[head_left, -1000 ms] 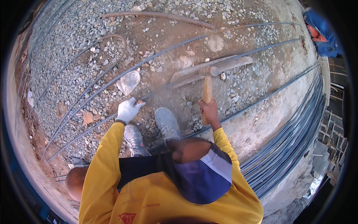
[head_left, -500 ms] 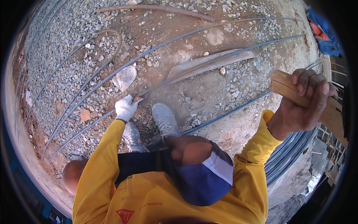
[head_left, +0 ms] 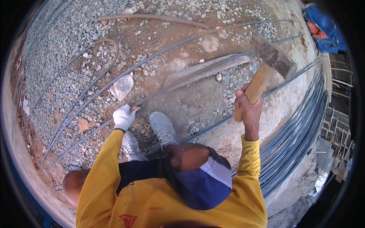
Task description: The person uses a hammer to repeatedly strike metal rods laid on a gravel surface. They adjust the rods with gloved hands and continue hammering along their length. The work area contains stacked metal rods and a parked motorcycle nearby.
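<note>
My left hand, in a white knitted glove with bare fingertips showing, is closed round a thin ribbed steel bar low over the ground ahead of my left shoe. Beyond the glove the bar runs on along a grey wooden plank. My bare right hand grips a sledgehammer by the lower part of its wooden handle. The hammer's worn steel head is raised in the air, up and to the right of that hand, apart from the bars beneath it.
Further steel bars curve over the gravel. A bundle of bars lies at right. A clear plastic bag and a brown stick lie ahead. A blue sheet is at far right. My shoes stand near another bar.
My right hand has swung the hammer from the far right inward to the left, bringing its head into plain view. My left hand keeps its hold on the bar; the view has shifted slightly.
</note>
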Demonstrator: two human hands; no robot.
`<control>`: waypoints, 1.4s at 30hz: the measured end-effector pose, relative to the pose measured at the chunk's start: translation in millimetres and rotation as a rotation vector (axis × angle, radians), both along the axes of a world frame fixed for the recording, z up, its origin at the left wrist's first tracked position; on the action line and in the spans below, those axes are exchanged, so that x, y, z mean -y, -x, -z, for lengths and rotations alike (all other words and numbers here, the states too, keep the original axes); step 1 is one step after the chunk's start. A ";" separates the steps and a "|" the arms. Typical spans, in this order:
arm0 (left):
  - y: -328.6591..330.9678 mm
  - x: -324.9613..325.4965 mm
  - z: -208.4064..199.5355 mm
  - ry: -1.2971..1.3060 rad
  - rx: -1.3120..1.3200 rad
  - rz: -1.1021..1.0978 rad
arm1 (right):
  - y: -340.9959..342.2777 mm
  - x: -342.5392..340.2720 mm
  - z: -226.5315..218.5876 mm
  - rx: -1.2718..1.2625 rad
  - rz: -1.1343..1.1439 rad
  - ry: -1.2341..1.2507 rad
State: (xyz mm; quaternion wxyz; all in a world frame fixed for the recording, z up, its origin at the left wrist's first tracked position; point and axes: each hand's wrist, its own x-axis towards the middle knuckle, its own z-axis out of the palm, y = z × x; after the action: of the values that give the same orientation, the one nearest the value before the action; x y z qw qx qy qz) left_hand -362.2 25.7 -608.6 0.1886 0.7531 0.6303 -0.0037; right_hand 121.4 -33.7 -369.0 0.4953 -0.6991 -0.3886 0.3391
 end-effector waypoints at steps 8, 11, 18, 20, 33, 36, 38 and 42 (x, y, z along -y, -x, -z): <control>4.9 3.4 4.9 -0.038 -0.011 0.027 | 19.8 -95.5 -134.1 -0.213 0.015 -0.919; 2.3 1.6 1.0 -0.046 -0.033 0.029 | 65.8 -77.3 -14.9 -0.073 0.344 -0.414; -3.2 7.0 -6.9 0.003 -0.019 0.047 | 7.6 3.1 109.3 -0.158 0.006 0.343; -2.7 6.8 -7.9 0.003 0.043 0.042 | -13.4 -7.5 64.1 -0.117 0.023 0.198; -1.7 -9.0 -4.2 0.088 -0.019 -0.015 | 65.4 -75.7 -11.7 0.011 0.292 -0.411; -1.7 -10.2 -6.7 0.080 -0.030 0.016 | 68.6 -34.6 110.4 -0.116 0.036 0.818; -1.9 -9.3 -7.9 0.091 -0.102 0.057 | 39.6 -9.4 141.0 -0.153 0.099 0.521; -2.4 -7.1 -5.7 0.074 -0.067 0.038 | -11.3 0.1 85.7 -0.130 0.120 0.270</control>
State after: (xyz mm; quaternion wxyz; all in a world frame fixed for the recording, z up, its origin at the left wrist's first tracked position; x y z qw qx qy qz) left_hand -359.8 32.8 -602.9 0.1951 0.7569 0.6212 -0.0561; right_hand 132.7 -33.8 -454.7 0.4403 -0.7580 -0.2641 0.4023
